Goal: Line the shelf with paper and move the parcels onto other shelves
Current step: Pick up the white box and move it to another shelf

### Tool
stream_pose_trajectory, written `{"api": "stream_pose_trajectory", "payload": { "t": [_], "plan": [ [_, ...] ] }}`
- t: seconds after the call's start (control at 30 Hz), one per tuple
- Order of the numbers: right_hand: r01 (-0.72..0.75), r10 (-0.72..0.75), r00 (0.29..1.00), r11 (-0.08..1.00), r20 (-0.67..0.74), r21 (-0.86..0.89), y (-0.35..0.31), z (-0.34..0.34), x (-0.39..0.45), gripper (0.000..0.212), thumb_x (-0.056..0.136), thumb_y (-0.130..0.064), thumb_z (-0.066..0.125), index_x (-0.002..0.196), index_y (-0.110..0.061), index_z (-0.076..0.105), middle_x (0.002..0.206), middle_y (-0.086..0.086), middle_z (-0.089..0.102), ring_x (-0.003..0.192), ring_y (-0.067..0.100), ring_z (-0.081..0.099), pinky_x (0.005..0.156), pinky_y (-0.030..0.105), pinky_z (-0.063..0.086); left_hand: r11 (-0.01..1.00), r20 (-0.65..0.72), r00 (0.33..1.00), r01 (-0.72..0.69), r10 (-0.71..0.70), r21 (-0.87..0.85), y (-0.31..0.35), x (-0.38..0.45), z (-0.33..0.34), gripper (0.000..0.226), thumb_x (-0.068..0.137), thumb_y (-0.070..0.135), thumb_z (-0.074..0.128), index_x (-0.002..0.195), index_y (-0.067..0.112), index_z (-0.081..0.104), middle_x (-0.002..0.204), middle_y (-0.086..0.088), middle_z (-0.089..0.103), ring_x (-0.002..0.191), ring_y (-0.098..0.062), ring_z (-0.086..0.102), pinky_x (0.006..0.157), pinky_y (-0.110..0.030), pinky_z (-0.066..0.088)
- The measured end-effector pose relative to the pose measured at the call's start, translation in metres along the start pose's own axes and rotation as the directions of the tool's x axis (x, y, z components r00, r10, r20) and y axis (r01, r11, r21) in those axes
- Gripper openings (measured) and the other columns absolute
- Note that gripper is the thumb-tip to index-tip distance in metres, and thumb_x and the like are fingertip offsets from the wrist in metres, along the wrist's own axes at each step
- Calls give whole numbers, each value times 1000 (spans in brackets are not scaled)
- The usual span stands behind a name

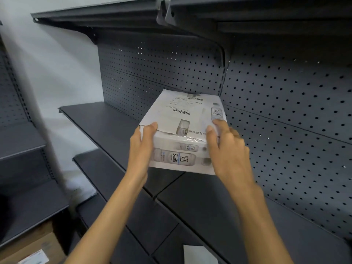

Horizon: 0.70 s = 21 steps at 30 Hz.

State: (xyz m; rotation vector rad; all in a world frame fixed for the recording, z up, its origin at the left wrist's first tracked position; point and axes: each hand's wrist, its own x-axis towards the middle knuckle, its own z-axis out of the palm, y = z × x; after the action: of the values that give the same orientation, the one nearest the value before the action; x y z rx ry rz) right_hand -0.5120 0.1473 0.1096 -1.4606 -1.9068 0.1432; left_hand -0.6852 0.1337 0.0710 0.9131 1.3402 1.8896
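Both hands clamped a white parcel (182,130) at its near corners, the left hand (142,147) and right hand (227,149) curled over its top edge, above the dark shelf (99,121). Its underside was hidden, so contact with the shelf was unclear. A white sheet (198,254) lower down was cut off by the frame edge.

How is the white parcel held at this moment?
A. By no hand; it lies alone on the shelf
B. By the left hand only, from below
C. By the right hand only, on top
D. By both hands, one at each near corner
D: the left hand grips the near left corner of the white parcel and the right hand grips its near right corner.
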Motion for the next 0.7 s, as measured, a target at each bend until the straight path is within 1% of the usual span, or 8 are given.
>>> {"api": "stream_pose_trajectory", "payload": {
  "t": [0.13, 0.2, 0.3, 0.4, 0.43, 0.5, 0.57, 0.7],
  "plan": [
    [-65, 65, 998, 998, -7, 7, -9, 31, 9, 46, 105, -41, 31, 147, -24, 40, 134, 11, 55, 109, 30, 60, 85, 39, 44, 997, 21, 998, 52, -53, 61, -7, 34, -12, 31, 100, 35, 50, 124, 16, 55, 112, 1, 59, 90, -11, 60, 66, -27, 46],
    [-94, 95, 996, 995, -4, 18, -15, 48, 11, 47, 105, -41, 31, 147, -23, 41, 135, 11, 55, 111, 29, 60, 83, 38, 43, 993, 50, 995, 86, -90, 79, -14, 49, -21, 34, 98, 37, 51, 125, 16, 52, 111, 1, 57, 88, -12, 59, 64, -28, 45],
    [-140, 140, 990, 990, 14, 19, -22, 77, 14, 47, 105, -42, 32, 147, -23, 40, 136, 11, 54, 109, 29, 61, 76, 35, 37, 985, 73, 985, 152, -158, 85, -27, 71, -37, 43, 86, 42, 53, 121, 17, 54, 115, -4, 59, 89, -17, 61, 60, -30, 46],
    [-194, 192, 980, 980, 43, 49, -30, 101, 15, 48, 104, -43, 34, 149, -24, 37, 143, 14, 45, 104, 31, 64, 79, 35, 40, 978, 75, 977, 193, -200, 83, -35, 89, -50, 55, 78, 39, 54, 125, 10, 58, 101, -2, 62, 81, -17, 62, 56, -29, 46],
    [-219, 215, 975, 974, 62, 60, -31, 110, 14, 49, 104, -43, 35, 149, -25, 35, 145, 14, 40, 104, 32, 64, 84, 38, 44, 978, 81, 977, 190, -196, 83, -37, 94, -54, 49, 82, 34, 55, 124, 9, 61, 98, -1, 64, 79, -17, 62, 56, -29, 46],
    [-277, 268, 958, 957, 105, 81, -34, 125, 14, 51, 103, -46, 37, 150, -27, 32, 147, 15, 35, 107, 36, 64, 93, 43, 48, 985, 102, 981, 159, -165, 68, -43, 104, -60, 27, 93, 19, 51, 112, 21, 70, 90, 4, 68, 76, -14, 62, 59, -30, 47],
    [-326, 311, 939, 940, 148, 97, -36, 138, 14, 53, 102, -49, 38, 150, -29, 31, 146, 13, 34, 107, 38, 63, 96, 48, 50, 988, 124, 982, 133, -141, 76, -48, 113, -66, 35, 94, 12, 47, 101, 36, 71, 90, 10, 70, 78, -11, 62, 65, -30, 49],
    [-368, 344, 918, 925, 196, 98, -43, 161, 14, 52, 101, -48, 42, 149, -29, 32, 142, 9, 31, 95, 36, 58, 93, 42, 45, 979, 91, 975, 201, -202, 23, -61, 139, -79, 37, 93, 12, 46, 113, 28, 73, 102, 2, 73, 90, -18, 64, 73, -32, 51]
  ]
}}
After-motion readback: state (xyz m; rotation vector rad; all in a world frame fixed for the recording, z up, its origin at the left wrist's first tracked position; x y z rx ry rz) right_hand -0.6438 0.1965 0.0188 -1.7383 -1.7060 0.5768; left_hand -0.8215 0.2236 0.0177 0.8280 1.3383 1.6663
